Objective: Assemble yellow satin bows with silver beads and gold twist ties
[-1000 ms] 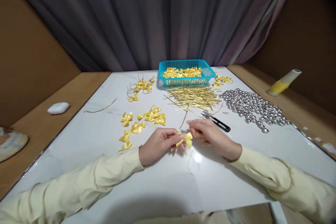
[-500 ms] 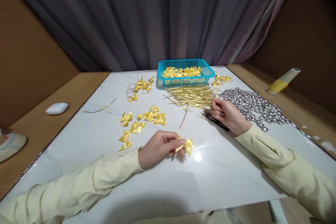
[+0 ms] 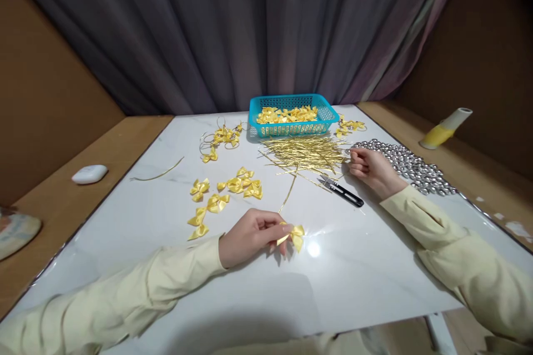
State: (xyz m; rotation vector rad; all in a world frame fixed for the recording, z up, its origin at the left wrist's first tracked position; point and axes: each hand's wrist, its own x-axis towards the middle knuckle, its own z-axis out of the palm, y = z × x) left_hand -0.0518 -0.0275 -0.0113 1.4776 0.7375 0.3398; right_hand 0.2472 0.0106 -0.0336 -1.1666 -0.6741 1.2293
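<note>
My left hand (image 3: 258,236) pinches a yellow satin bow (image 3: 297,237) above the white table (image 3: 233,299); a gold cord (image 3: 288,193) runs up from beside it to the pile of gold cords (image 3: 306,153). At the left edge of the silver beads (image 3: 403,162), my right hand (image 3: 372,171) has its fingers closed together; what they hold, if anything, is too small to make out. Black thread snips (image 3: 343,193) lie below that hand. Several loose yellow bows (image 3: 219,201) are spread left of centre.
Behind the cords stands a blue basket (image 3: 295,130) of bows. Looped bows (image 3: 225,136) lie to its left, more (image 3: 351,125) to its right. A single cord (image 3: 160,173), a white case (image 3: 89,174) and a yellow-white cone (image 3: 445,129) are farther out.
My right hand has moved right and slightly up to the beads' edge, uncovering the black snips. My left hand has stayed nearly in place with the bow.
</note>
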